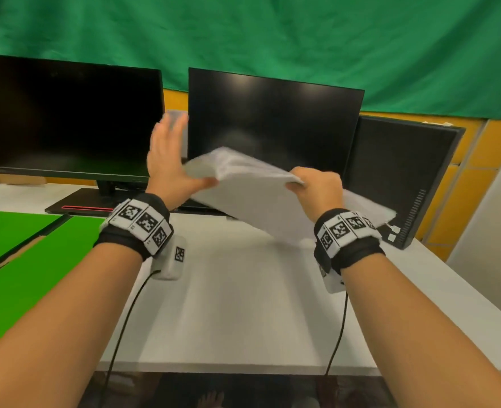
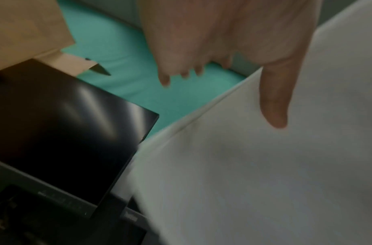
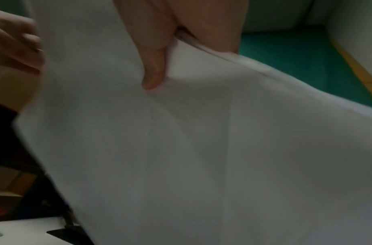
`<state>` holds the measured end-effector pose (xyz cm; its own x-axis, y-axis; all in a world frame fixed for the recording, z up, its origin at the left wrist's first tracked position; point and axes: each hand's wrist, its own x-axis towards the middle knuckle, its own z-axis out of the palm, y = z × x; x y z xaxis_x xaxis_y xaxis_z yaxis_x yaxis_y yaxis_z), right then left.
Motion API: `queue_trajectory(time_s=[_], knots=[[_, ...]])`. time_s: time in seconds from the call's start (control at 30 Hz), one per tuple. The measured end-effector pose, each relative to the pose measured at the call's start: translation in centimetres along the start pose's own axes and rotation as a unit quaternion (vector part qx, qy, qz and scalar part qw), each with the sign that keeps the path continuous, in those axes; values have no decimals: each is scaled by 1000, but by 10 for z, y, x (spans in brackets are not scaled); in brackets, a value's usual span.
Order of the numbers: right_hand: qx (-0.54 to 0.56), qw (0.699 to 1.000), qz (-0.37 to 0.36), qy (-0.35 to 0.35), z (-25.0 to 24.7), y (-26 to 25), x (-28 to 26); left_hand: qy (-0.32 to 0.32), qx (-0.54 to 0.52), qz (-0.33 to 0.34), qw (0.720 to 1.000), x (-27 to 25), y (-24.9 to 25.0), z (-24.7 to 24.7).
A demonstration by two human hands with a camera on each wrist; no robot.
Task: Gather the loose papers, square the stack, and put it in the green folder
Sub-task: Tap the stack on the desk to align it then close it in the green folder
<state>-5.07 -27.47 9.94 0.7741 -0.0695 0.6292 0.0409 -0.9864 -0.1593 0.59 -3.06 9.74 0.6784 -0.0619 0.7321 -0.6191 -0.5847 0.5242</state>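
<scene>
A stack of white papers (image 1: 252, 201) hangs tilted in the air above the white table (image 1: 243, 304), blurred by motion. My right hand (image 1: 314, 184) pinches its upper right edge; in the right wrist view the thumb (image 3: 153, 74) lies on the near face of the papers (image 3: 201, 149). My left hand (image 1: 169, 160) stands at the stack's left edge with fingers straight and pointing up. Its thumb (image 2: 275, 107) rests on the papers (image 2: 243, 165). The green folder (image 1: 22, 275) lies open and flat on the table at the left.
Two dark monitors (image 1: 66, 113) (image 1: 272, 122) stand behind the papers, with a black monitor base (image 1: 81, 206) beside the folder. A third dark panel (image 1: 402, 178) stands at the back right. A green cloth (image 1: 272, 39) hangs on the wall.
</scene>
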Motion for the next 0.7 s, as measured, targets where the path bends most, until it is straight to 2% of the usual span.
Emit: queue_trajectory(time_s=[0.07,0.1,0.17,0.23,0.27,0.3,0.37,0.43,0.47,0.5,0.57,0.63,0.7], knots=[[-32,998,-53,-6,-1,-6,-1,-121,-96,-15,988,-4,8,3],[-21,998,-61,13,-2,-6,-3,-143,-122,-29,982,-8,11,4],[11,993,-39,111,-1,5,-10,-130,-115,-58,983,-15,9,5],[36,975,68,209,-1,26,-19,-112,-154,-97,977,-23,-7,0],[80,956,146,242,-2,38,-23,-110,-187,-116,969,-26,-17,-4],[150,932,220,245,-1,52,-27,-108,-219,-138,960,-30,-29,-8],[356,868,304,168,4,76,-35,-102,-291,-194,931,-38,-47,-12],[537,782,315,24,12,92,-44,-101,-336,-237,906,-45,-58,-9],[570,758,316,-14,15,94,-46,-104,-346,-247,899,-49,-61,-6],[574,756,314,-19,17,94,-48,-107,-354,-252,895,-51,-63,-3],[537,779,320,38,19,90,-46,-103,-365,-259,888,-55,-69,2],[532,784,309,80,19,93,-43,-94,-379,-275,879,-57,-77,2],[533,790,299,58,17,97,-44,-90,-392,-287,870,-59,-85,-2]])
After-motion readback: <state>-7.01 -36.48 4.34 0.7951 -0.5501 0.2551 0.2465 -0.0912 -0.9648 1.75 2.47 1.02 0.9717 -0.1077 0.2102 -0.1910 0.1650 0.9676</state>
